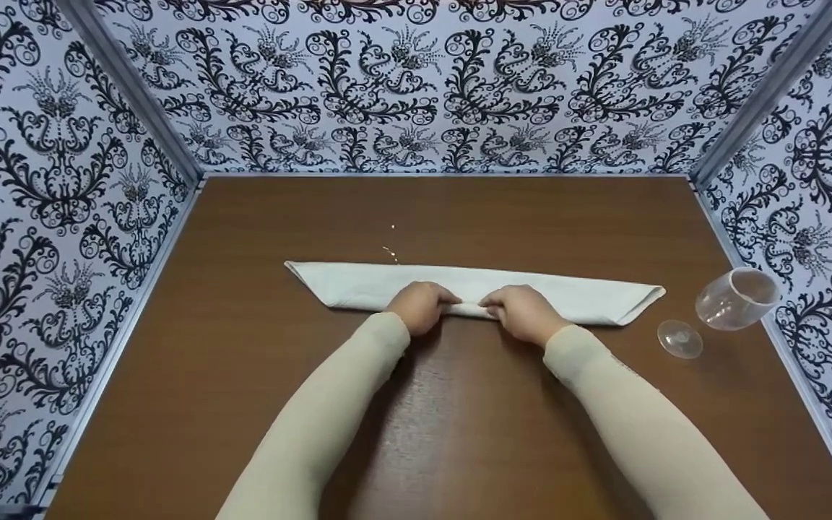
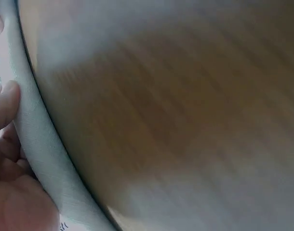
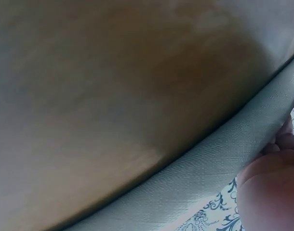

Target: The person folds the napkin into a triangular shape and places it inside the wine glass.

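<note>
A white cloth napkin (image 1: pixel 358 283), folded into a long strip with slanted ends, lies across the table. My left hand (image 1: pixel 418 307) pinches its near edge just left of the middle. A short gap away, the right hand (image 1: pixel 526 313) pinches the same edge on the right. In the left wrist view the rolled edge of the napkin (image 2: pixel 48 139) runs beside the left thumb and curled fingers. The right wrist view has the napkin's rounded edge (image 3: pixel 205 166) against the right hand (image 3: pixel 272 192), which is partly cut off by the frame.
A clear stemmed glass (image 1: pixel 734 302) stands to the right of the napkin, near the table's right edge. The brown wooden table (image 1: pixel 243 404) is bordered by patterned walls (image 1: pixel 416 87) at the back and both sides. Small bright specks (image 1: pixel 391 253) show behind the napkin.
</note>
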Available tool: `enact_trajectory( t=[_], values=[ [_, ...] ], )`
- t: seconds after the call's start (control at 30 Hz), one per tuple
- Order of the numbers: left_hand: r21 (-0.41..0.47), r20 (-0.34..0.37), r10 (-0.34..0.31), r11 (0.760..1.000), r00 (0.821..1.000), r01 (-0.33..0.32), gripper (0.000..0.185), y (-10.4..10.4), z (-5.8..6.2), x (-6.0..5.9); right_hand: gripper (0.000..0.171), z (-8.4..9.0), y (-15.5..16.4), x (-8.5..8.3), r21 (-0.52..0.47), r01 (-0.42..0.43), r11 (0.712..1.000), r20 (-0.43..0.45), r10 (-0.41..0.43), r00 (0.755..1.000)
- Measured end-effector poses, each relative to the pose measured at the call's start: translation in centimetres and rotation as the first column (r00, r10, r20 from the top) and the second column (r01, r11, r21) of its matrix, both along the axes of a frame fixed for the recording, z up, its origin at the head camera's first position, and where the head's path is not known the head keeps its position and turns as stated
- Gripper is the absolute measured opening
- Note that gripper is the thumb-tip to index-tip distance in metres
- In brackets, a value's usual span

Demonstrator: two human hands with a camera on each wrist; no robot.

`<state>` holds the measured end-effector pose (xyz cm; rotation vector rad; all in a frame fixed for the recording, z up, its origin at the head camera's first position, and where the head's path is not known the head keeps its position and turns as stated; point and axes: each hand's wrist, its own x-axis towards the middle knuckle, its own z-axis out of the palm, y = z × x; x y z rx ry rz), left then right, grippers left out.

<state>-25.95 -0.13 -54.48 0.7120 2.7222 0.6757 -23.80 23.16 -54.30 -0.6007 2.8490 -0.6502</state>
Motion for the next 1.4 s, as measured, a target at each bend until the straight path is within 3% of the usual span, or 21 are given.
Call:
enact_trajectory(
  t=[0.17,0.3,0.37,0.47,0.57,0.63,0.73,0.87,0.97,1.2,1.4],
  values=[
    [0.08,0.094,0.027,0.996,0.995,-0.034,0.015,-0.1,-0.1,-0.5,0.011,-0.1,0.0,-0.3,-0.059,0.062,0.996,0.024,-0.061,0.998],
    [0.074,0.102,0.04,0.996,0.994,-0.048,0.014,0.1,0.4,-0.5,0.01,-0.2,-0.3,-0.2,-0.024,0.068,0.997,-0.029,-0.068,0.997],
    [0.043,0.043,0.038,0.998,0.998,-0.04,0.017,0.2,0.6,-0.3,0.012,-0.1,-0.6,-0.1,0.009,0.059,0.998,-0.072,-0.059,0.996],
    [-0.065,-0.127,-0.034,0.998,0.991,0.026,0.02,0.4,0.7,0.0,0.013,-0.1,-1.0,0.2,0.066,0.03,0.997,-0.139,-0.02,0.99],
    [-0.162,-0.274,-0.149,0.981,0.95,0.107,0.021,0.4,0.5,0.3,0.015,-0.1,-1.2,0.5,0.1,0.005,0.995,-0.194,0.015,0.981],
    [-0.197,-0.303,-0.217,0.967,0.928,0.162,0.026,0.2,0.3,0.4,0.018,-0.1,-1.1,0.7,0.123,-0.012,0.992,-0.222,0.039,0.974],
    [-0.194,-0.278,-0.282,0.953,0.918,0.234,0.038,-0.4,0.1,0.3,0.024,-0.2,-0.7,1.1,0.139,-0.044,0.989,-0.248,0.077,0.966],
    [-0.219,-0.216,-0.326,0.935,0.92,0.28,0.047,-0.8,0.3,0.2,0.02,-0.5,-0.3,1.5,0.126,-0.119,0.985,-0.289,0.151,0.945],
    [-0.242,-0.191,-0.327,0.929,0.925,0.279,0.048,-0.7,0.4,0.3,0.017,-0.7,-0.1,1.5,0.111,-0.153,0.982,-0.304,0.18,0.935],
    [-0.221,-0.2,-0.311,0.938,0.929,0.267,0.049,-0.5,0.0,0.3,0.018,-0.8,0.1,1.4,0.077,-0.129,0.989,-0.256,0.145,0.956],
    [-0.261,-0.208,-0.301,0.934,0.931,0.243,0.05,-0.3,0.2,0.5,0.022,-0.7,0.0,1.3,0.087,-0.128,0.988,-0.241,0.145,0.96]
  ],
)
